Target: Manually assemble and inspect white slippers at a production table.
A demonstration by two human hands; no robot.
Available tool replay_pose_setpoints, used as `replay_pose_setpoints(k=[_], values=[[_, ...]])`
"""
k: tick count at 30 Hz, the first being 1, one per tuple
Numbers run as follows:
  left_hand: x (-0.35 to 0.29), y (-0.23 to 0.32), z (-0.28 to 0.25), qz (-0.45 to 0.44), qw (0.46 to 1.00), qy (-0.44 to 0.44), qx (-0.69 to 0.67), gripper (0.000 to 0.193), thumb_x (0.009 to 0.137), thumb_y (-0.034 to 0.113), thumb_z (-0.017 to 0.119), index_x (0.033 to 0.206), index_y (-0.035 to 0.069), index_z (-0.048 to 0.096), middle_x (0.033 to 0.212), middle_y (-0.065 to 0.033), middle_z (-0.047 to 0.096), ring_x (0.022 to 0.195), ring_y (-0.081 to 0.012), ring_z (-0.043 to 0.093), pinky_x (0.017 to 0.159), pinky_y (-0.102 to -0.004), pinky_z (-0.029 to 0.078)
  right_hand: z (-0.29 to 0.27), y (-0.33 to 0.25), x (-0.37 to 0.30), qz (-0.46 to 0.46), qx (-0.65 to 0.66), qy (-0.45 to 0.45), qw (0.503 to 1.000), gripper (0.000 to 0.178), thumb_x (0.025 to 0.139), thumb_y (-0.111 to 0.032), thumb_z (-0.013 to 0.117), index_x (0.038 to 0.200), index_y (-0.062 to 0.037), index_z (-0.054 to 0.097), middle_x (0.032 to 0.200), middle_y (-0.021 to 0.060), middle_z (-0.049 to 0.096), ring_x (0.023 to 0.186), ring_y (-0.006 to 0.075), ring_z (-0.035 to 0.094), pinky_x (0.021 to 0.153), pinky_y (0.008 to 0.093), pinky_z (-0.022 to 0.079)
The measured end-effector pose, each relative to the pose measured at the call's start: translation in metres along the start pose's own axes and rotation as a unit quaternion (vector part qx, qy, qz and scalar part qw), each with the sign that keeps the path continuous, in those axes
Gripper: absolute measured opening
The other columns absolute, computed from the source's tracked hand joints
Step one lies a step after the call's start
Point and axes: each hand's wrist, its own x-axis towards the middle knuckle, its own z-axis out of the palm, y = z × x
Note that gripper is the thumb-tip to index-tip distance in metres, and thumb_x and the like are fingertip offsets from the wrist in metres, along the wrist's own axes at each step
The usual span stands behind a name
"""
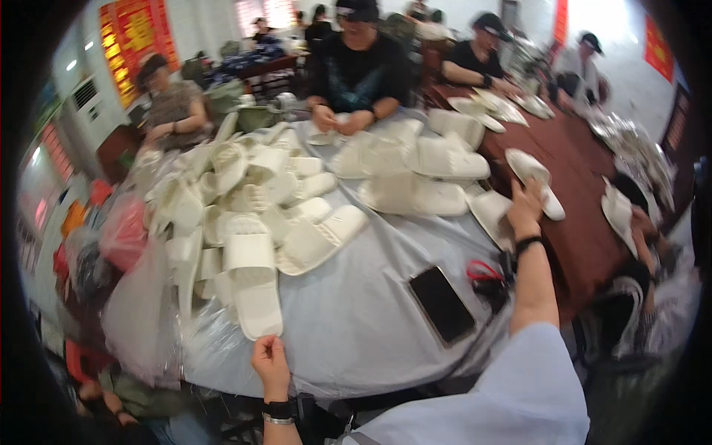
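Pinching one white slide with left hand; spread right hand touches another slide by brown table edge: grip softly.

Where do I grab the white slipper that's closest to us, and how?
Probably pinch its bare heel end from the near side, thumb on top and fingers underneath. The slipper points that end toward us, while its wide strap is farther away, by the slipper pile. The left grip is right at that end.
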Motion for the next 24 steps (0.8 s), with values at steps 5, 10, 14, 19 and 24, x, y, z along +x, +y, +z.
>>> replay_pose_setpoints(k=[5, 10, 14, 19, 24], values=[[-0.003, -0.005, 0.004, -0.006, 1.000, 0.001, -0.010, 0.011, 0.091, 0.010, 0.062, 0.092, -0.001, 0.061, 0.076, 0.0006, 0.059, 0.067, -0.0055, 0.052, 0.061, -0.0212, 0.044, 0.026, 0.015, 0.006, -0.075, 0.015, 0.103, 0.992, 0.040, 0.078, -0.009, 0.056, 0.118, -0.0117, 0.064, 0.124, 0.0085, 0.057, 0.122, 0.0296, 0.045, 0.103, 0.0473, 0.035], [-0.005, -0.006, 0.002, -0.004, 1.000, -0.013, 0.014, 0.009, 0.090, 0.007, 0.063, 0.090, -0.001, 0.063, 0.077, -0.0008, 0.062, 0.067, -0.0054, 0.054, 0.060, -0.0213, 0.045, 0.021, 0.018, 0.015, -0.080, 0.099, 0.146, 0.981, 0.027, 0.079, -0.009, 0.055, 0.102, -0.0087, 0.069, 0.107, 0.0079, 0.064, 0.109, 0.0286, 0.054, 0.090, 0.0452, 0.042], [-0.005, -0.003, 0.006, -0.016, 1.000, 0.013, 0.009, 0.010, 0.089, 0.008, 0.063, 0.089, -0.002, 0.063, 0.074, -0.0030, 0.062, 0.066, -0.0065, 0.055, 0.059, -0.0226, 0.045, -0.038, 0.012, 0.019, -0.116, 0.183, 0.227, 0.949, 0.028, 0.080, 0.000, 0.054, 0.103, -0.0028, 0.067, 0.105, 0.0147, 0.062, 0.105, 0.0353, 0.055, 0.091, 0.0465, 0.044], [0.004, 0.010, 0.010, 0.028, 0.997, 0.010, 0.077, 0.010, 0.087, 0.010, 0.064, 0.088, -0.001, 0.064, 0.071, -0.0057, 0.062, 0.061, -0.0108, 0.055, 0.056, -0.0268, 0.044, -0.122, -0.007, 0.001, -0.147, 0.291, 0.257, 0.910, 0.037, 0.078, 0.004, 0.056, 0.114, -0.0025, 0.064, 0.111, 0.0196, 0.059, 0.105, 0.0358, 0.055, 0.091, 0.0441, 0.045], [0.007, 0.003, 0.009, 0.025, 0.999, 0.008, 0.041, 0.011, 0.088, 0.010, 0.063, 0.089, -0.001, 0.064, 0.071, -0.0051, 0.062, 0.061, -0.0094, 0.054, 0.056, -0.0259, 0.044, -0.173, -0.075, -0.074, -0.314, 0.338, 0.179, 0.869, 0.041, 0.074, 0.006, 0.052, 0.113, -0.0005, 0.064, 0.106, 0.0217, 0.059, 0.099, 0.0384, 0.058, 0.089, 0.0454, 0.046]])
